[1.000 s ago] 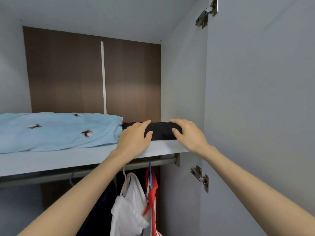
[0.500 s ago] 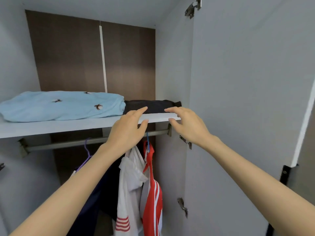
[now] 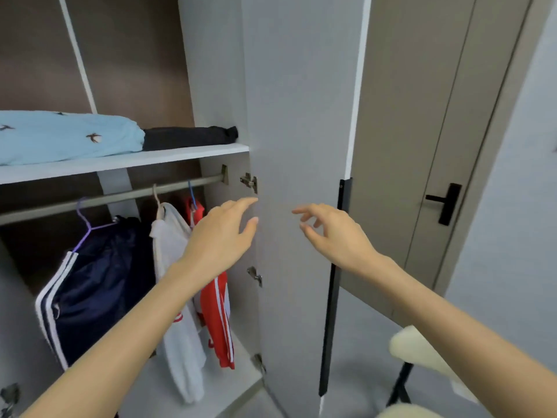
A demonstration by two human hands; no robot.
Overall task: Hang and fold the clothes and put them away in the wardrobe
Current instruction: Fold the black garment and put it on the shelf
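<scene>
Logged left hand (image 3: 223, 233) open, fingers loosely extended, holding nothing, hovering just before the hinged edge of the wardrobe door (image 3: 301, 116). Logged right hand (image 3: 334, 233) empty too, fingers loosely curled, at 3 o'clock of the left and close to the door's inner face; could not tell contact. Located folded black garment (image 3: 187, 137) at 11 o'clock of the left hand, lying on the shelf (image 3: 120, 162), butted against a light blue garment (image 3: 69, 137) at its 9 o'clock. Noted navy shorts (image 3: 99, 291), white top (image 3: 177, 297) and red top (image 3: 217, 312) hung from the rail (image 3: 114, 197), at 7 to 9 o'clock of the left hand. Judged stowing largely done, door closing probably next. Flagged risks: left fingertips pinched near the hinge (image 3: 249, 182) at 1 o'clock on swinging the door; red top, hanging nearest the opening, trapped by the closing edge; stool (image 3: 422, 348) at 5 o'clock of the right hand knocked on stepping back.
</scene>
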